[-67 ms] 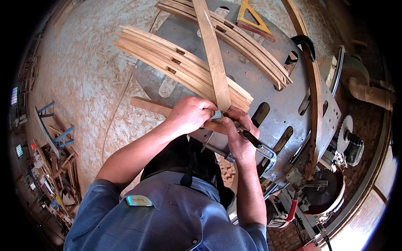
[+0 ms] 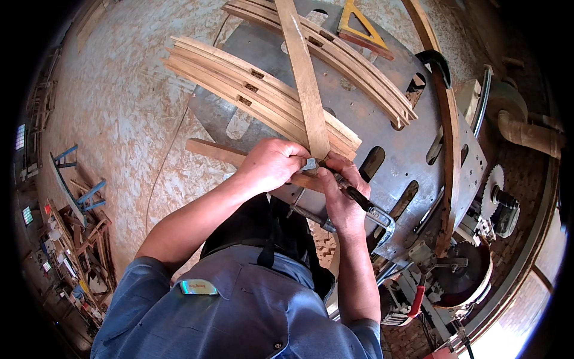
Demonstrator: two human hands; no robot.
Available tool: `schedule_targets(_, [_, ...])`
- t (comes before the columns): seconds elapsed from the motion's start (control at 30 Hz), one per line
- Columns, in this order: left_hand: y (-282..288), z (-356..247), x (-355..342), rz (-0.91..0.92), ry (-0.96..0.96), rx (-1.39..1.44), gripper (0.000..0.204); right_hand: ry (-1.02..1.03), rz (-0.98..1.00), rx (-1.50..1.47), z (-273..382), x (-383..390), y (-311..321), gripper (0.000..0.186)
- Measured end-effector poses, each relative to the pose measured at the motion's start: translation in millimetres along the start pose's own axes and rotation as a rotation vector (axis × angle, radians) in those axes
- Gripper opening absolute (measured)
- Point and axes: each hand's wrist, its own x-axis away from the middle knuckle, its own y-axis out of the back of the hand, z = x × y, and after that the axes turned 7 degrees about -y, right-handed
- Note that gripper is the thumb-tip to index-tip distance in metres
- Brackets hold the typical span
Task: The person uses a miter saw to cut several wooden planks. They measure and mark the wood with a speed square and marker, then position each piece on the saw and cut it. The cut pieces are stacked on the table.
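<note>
My left hand (image 2: 274,164) pinches a small flat grey piece (image 2: 310,164) at the near end of a long wooden strip (image 2: 302,75). My right hand (image 2: 345,190) is closed around a slim dark tool with a black end (image 2: 357,196), held like a pen; its tip is largely hidden by my fingers. Under both hands runs a wooden bar (image 2: 215,151) along the near edge of the metal table (image 2: 391,152). A metal clamp (image 2: 384,222) sits at that edge beside my right wrist, its threaded screw (image 2: 308,215) showing below the bar.
Slotted curved wooden pieces (image 2: 239,81) lie left, others (image 2: 359,69) further back. A yellow set square (image 2: 363,33) rests at the far edge. At right are a long curved rail (image 2: 449,137), a black clamp (image 2: 435,60), a toothed saw blade (image 2: 492,191) and a red-handled machine (image 2: 417,301).
</note>
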Motion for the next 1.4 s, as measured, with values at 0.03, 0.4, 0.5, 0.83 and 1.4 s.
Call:
schedule_targets(0.03, [-0.3, 1.2, -0.2, -0.009, -0.034, -0.034, 0.018, 0.005, -0.002, 0.007, 0.4, -0.1, 0.1, 0.015])
schedule_targets(0.4, [0.8, -4.9, 1.9, 0.019, -0.005, -0.117, 0.019, 0.037, 0.008, 0.025, 4.8, -2.9, 2.5, 0.012])
schedule_targets(0.5, [7.0, -3.1, -3.8, -0.033, -0.032, -0.082, 0.024, 0.036, -0.003, 0.049, 4.0, -8.1, 1.2, 0.013])
schedule_targets(0.83, [-4.8, 0.2, 6.7, -0.018, -0.091, -0.103, 0.021, 0.066, -0.01, 0.151, 7.9, -0.5, 5.6, 0.014])
schedule_targets(1.4, [-13.7, 2.0, 17.8, -0.005, -0.121, -0.174, 0.017, 0.137, 0.024, 0.222, 15.7, 14.8, 16.2, 0.012])
